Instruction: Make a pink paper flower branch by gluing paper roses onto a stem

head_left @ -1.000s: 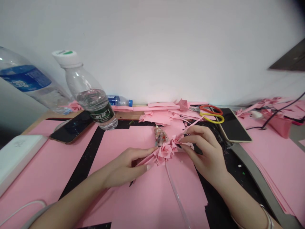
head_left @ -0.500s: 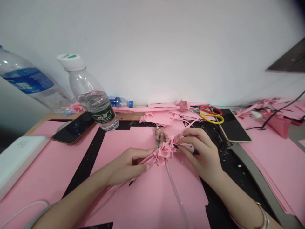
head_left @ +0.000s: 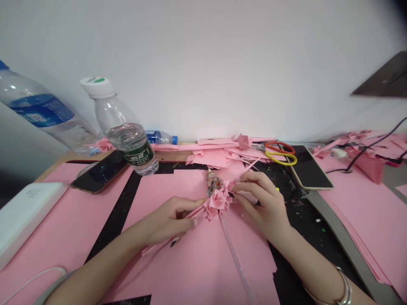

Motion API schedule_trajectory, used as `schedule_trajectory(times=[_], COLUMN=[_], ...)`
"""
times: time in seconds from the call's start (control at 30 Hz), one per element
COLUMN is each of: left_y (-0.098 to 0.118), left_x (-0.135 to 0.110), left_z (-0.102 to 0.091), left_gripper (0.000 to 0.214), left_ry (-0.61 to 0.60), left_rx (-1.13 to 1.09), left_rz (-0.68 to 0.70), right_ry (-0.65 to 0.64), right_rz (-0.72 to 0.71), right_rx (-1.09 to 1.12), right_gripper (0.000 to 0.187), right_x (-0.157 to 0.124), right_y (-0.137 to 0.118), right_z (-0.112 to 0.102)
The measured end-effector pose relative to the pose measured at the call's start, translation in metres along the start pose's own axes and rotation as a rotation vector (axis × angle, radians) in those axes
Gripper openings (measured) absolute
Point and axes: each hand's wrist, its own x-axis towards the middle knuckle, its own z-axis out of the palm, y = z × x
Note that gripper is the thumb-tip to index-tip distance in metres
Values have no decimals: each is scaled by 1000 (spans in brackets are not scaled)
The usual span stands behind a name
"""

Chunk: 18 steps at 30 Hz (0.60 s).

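Observation:
Between my hands is a cluster of folded pink paper flowers (head_left: 218, 202) with a long paper stem running to the left. My left hand (head_left: 173, 222) is closed round that stem, thumb and fingers pinching it just below the blooms. On the right side, my right hand (head_left: 262, 201) pinches a piece at the edge of the cluster with thumb and fingertips; the exact piece is partly hidden. A narrow pink strip (head_left: 251, 165) sticks up behind the right fingers. Right behind the blooms lies a small cone-shaped, speckled object (head_left: 214, 182). A thin clear stick (head_left: 235, 254) lies below on pink paper sheets (head_left: 190, 271).
A water bottle (head_left: 127, 131) and a larger blue-labelled bottle (head_left: 44, 108) stand at left, near a dark phone (head_left: 98, 171) and a white box (head_left: 28, 216). Scissors (head_left: 281, 153) and another phone (head_left: 310, 167) lie at right. Pink paper pieces (head_left: 211, 154) line the wall.
The view has shifted slightly. Both hands keep their hold on the paper flowers, and the right hand has moved a little to the left.

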Motion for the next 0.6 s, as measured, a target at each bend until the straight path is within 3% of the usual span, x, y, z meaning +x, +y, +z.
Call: schedule_trajectory(times=[0.17,0.27,0.33,0.47,0.6], left_y=[-4,-4,-3,-5,-7], left_x=[0,1,1,3,4], left_z=[-2,-3,-3,-4,-6], left_gripper=[32,26,27,20,15], left_ry=[63,178,252,335,345], left_rx=[-87,-195,-268,-331,-347], left_rz=[-32,32,80,137,159], right_ry=[53,128,20,-393,-545], right_rz=[-19,75,143,241,273], right_rx=[7,6,-28,-177,-191], right_gripper=[26,32,35,44,44], right_x=[-2,-2,-1,-3,-6], right_y=[5,13,16,15,9], right_z=[-8,-15,-18,-14,-5])
